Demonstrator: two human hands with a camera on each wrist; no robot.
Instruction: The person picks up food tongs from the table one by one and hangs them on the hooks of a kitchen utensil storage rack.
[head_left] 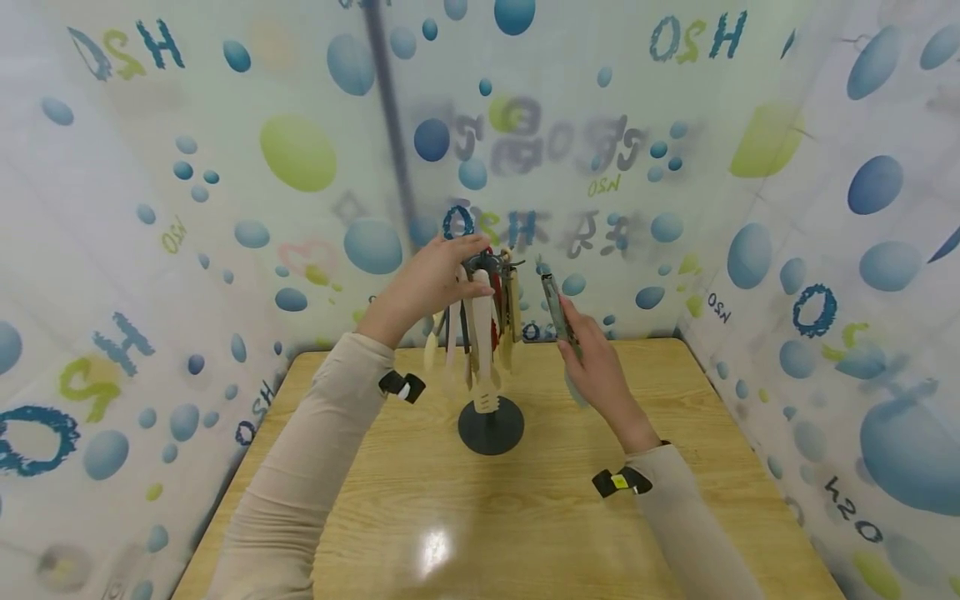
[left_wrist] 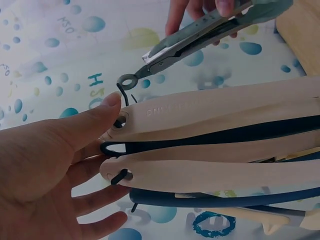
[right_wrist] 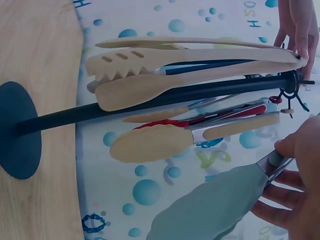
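A dark utensil stand (head_left: 491, 435) stands upright on the table, with several kitchen utensils hanging from its top hooks. My left hand (head_left: 429, 287) holds the top of this stand; in the left wrist view its thumb lies by a hook and its fingers pass behind the pale handles (left_wrist: 170, 112). Grey-green tongs (right_wrist: 215, 200) are gripped in my right hand (head_left: 600, 367), to the right of the stand. The tongs' hanging ring (left_wrist: 128, 81) is close to a hook tip; whether they touch, I cannot tell.
Hanging on the stand are a beige slotted utensil (right_wrist: 125, 62), a beige turner (right_wrist: 132, 93), beige-tipped tongs (right_wrist: 150, 145) and a red utensil (right_wrist: 157, 123). The wooden table (head_left: 420, 508) meets patterned curtains (head_left: 300, 208) at the back and sides.
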